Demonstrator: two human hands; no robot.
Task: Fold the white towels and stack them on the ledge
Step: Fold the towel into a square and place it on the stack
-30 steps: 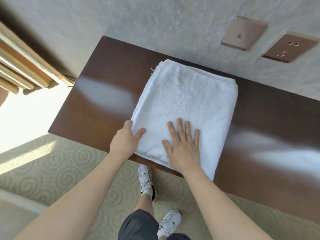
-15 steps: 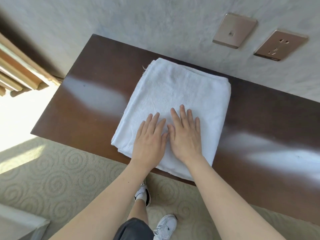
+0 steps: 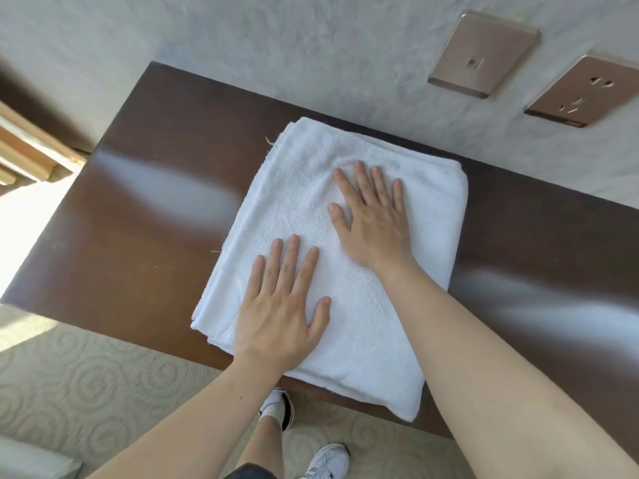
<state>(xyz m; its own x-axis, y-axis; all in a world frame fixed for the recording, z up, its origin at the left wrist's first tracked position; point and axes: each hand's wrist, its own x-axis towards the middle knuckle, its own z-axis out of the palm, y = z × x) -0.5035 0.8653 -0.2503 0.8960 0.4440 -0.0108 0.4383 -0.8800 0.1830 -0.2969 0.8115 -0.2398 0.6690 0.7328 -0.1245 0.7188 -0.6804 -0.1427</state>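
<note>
A folded white towel lies flat on the dark brown wooden ledge, its near right corner hanging slightly over the front edge. My left hand rests palm down on the towel's near left part, fingers spread. Farther back, my right hand lies flat on the towel's middle, its fingertips close to the stitched far hem. Neither hand grips the cloth.
The ledge runs along a pale textured wall with a switch plate and a power socket at upper right. A wooden frame stands at the left. Patterned carpet and my white shoes lie below the ledge's front edge.
My right hand slid away from me toward the towel's far hem. My left hand moved from the towel's left edge onto its top and now sits apart from the right hand.
</note>
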